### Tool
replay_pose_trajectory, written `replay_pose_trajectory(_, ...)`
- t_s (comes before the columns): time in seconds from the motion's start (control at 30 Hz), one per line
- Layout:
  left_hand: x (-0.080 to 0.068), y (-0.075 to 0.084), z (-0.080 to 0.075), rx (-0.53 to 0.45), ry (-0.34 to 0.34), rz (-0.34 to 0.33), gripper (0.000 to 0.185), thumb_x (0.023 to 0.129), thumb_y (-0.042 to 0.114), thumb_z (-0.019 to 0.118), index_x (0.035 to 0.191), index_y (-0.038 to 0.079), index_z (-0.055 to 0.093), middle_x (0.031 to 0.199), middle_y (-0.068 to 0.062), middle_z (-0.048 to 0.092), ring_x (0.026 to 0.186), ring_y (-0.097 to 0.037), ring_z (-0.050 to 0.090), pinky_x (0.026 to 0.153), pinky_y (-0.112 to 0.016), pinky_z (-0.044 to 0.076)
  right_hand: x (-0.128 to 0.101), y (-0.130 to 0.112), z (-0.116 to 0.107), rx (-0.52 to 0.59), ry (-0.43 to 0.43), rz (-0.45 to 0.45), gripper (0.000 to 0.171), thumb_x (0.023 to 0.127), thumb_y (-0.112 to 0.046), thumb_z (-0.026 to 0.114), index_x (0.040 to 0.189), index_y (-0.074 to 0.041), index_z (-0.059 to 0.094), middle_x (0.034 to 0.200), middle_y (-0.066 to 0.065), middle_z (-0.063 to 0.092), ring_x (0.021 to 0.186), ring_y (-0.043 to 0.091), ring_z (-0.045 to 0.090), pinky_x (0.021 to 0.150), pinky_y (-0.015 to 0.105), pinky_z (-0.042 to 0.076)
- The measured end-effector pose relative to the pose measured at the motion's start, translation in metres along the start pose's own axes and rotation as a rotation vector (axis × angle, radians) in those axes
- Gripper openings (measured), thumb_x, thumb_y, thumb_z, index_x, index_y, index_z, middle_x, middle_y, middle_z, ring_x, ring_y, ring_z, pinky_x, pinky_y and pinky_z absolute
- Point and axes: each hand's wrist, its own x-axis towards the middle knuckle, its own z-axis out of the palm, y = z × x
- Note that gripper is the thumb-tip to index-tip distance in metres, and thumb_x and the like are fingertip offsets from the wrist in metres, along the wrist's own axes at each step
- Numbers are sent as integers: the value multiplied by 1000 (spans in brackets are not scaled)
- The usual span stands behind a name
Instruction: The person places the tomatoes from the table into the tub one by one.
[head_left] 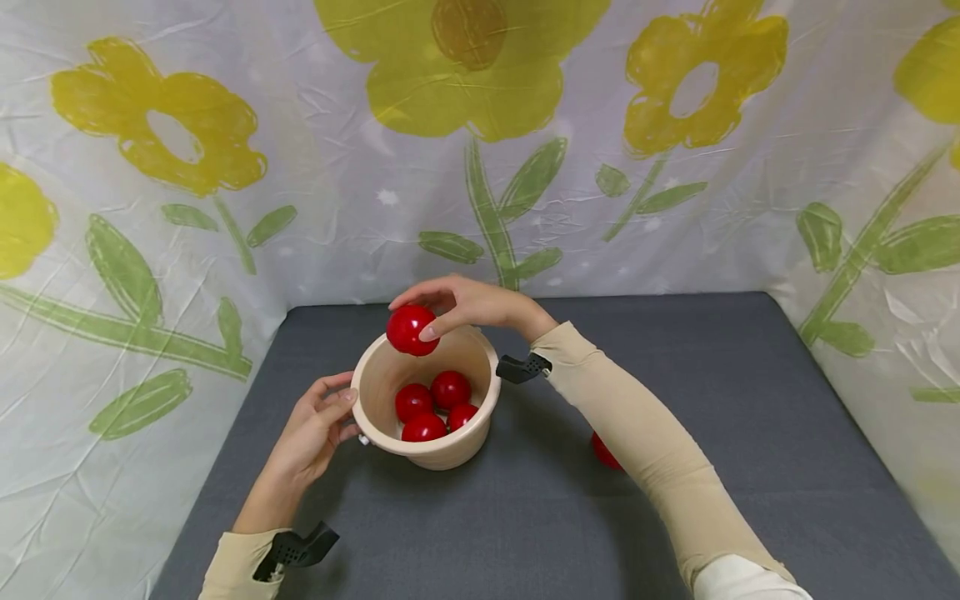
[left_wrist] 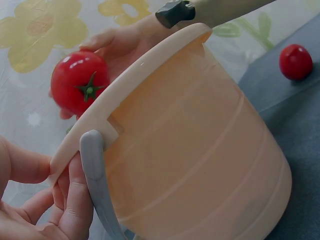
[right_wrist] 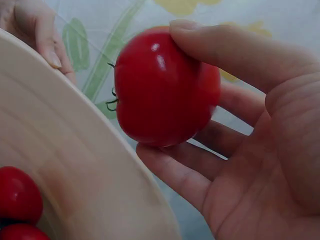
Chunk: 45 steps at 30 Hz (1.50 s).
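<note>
A red tomato point(head_left: 411, 330) with a green stem is gripped between the thumb and fingers of my right hand point(head_left: 472, 304), over the far rim of a cream bucket point(head_left: 375, 350). My left hand point(head_left: 315, 425) pinches the bucket's rim at its left side, thumb on top and fingers beneath. Beside those fingers, the left wrist view shows the bucket's grey handle point(left_wrist: 97, 170) hanging down. Several tomatoes point(head_left: 423, 427) lie together on the bucket's floor. In the right wrist view the held tomato point(right_wrist: 165, 90) has its stem turned toward the bucket.
Another tomato point(head_left: 604, 452) sits on the dark grey table point(head_left: 540, 517), partly hidden behind my right forearm in the head view. A flower-printed curtain point(head_left: 337, 208) hangs along the table's back and sides. Each wrist carries a black camera mount point(head_left: 522, 368).
</note>
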Motion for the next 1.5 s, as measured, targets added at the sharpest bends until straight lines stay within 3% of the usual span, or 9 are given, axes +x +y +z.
replay_pose_trajectory(0.5,0,0,-2,12,-11,-1,29,102,13,53,127,10,39,101,9,66,84,-5,66,67,-20,57,29,10,8,1,-223,81,55,88,-14,65,140,-6,51,133,11,60,119,23,57,98,38,54)
replay_pose_trajectory(0.83,-1,1,-2,19,-11,-2,30,102,13,53,128,10,38,103,10,65,86,-5,66,69,-20,58,34,13,18,-26,-246,163,52,85,-18,70,135,-10,55,128,7,62,118,22,57,96,36,55)
replay_pose_trajectory(1.07,0,0,-2,28,-1,-8,32,102,13,53,130,9,37,103,10,64,87,-5,67,69,-21,58,34,15,26,81,-250,287,49,83,-20,75,130,-16,60,126,4,64,118,22,58,100,44,53)
replay_pose_trajectory(1.23,1,-1,-2,26,3,-15,29,102,13,53,127,13,39,103,10,65,86,-5,67,69,-21,58,34,14,29,31,-255,268,50,85,-18,74,132,-12,58,130,8,64,120,24,59,100,42,53)
replay_pose_trajectory(1.5,1,1,-3,39,2,-24,35,102,14,53,132,8,35,104,10,63,86,-4,66,68,-19,58,34,15,28,16,-258,218,51,87,-15,70,135,-5,55,137,18,60,129,35,55,98,39,55)
